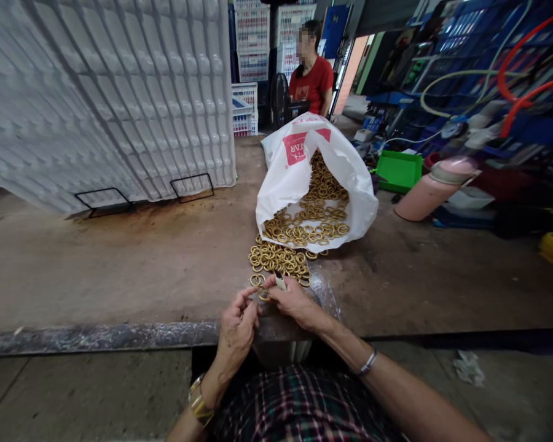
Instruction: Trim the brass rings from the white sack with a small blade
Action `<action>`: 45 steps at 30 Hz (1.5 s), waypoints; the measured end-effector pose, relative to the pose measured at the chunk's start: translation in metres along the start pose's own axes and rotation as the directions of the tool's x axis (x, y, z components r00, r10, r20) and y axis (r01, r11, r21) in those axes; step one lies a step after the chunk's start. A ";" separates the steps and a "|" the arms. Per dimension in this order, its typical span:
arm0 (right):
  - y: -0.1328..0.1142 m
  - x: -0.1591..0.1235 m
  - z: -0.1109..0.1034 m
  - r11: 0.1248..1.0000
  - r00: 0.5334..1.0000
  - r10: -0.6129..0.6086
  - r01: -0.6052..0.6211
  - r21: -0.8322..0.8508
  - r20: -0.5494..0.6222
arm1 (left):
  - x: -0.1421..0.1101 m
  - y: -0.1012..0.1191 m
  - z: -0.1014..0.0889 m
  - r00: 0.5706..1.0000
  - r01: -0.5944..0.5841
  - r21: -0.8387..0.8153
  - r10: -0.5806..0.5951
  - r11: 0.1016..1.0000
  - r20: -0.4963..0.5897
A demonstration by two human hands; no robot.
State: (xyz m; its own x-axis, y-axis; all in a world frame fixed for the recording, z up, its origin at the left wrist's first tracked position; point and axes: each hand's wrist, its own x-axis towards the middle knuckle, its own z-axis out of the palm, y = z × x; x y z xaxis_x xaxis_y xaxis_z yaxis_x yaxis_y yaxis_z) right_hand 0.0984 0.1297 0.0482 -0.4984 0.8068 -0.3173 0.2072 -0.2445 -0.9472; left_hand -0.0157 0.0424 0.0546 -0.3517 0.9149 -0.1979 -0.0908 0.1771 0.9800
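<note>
Near the table's front edge, my left hand (238, 328) has curled fingers, with the index finger reaching toward a gold-coloured metal ring (263, 296). Whether anything sits between its thumb and fingers is too small to make out. My right hand (295, 302) is closed on a small pale-handled tool with a dark tip (280, 281), its fingertips close to that same ring. Just beyond both hands lies a pile of similar rings (281, 259). They spread from the mouth of a white plastic bag (276, 196) with red print, which lies open toward me and holds many more.
White ribbed plastic trays (166, 92) stand upright at the left, by black wire stands (192, 187). At the right are a pink bottle (417, 199), a green tray (399, 170) and red hoses (511, 92). A person in a red shirt (320, 83) is behind the table (120, 270).
</note>
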 end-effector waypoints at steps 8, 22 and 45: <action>-0.001 -0.006 0.004 0.995 0.993 -0.097 0.099 -0.017 0.073 | 0.002 -0.004 0.000 0.996 -0.078 0.063 0.076 0.995 0.037; 0.004 -0.006 0.009 0.892 0.960 -0.274 0.275 -0.358 0.056 | -0.006 0.002 -0.002 0.958 0.251 -0.160 -0.221 0.955 0.184; 0.007 -0.017 0.009 0.467 0.943 -0.254 0.315 -0.826 0.216 | -0.008 0.004 0.002 0.973 0.229 -0.273 -0.214 0.934 0.082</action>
State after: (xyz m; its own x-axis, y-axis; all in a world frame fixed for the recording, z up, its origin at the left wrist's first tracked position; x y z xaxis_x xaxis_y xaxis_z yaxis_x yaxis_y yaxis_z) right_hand 0.1009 0.1089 0.0465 -0.7042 0.7068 -0.0679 0.6353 0.5845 -0.5048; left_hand -0.0119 0.0368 0.0600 -0.2469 0.8822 -0.4009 -0.4198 0.2755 0.8648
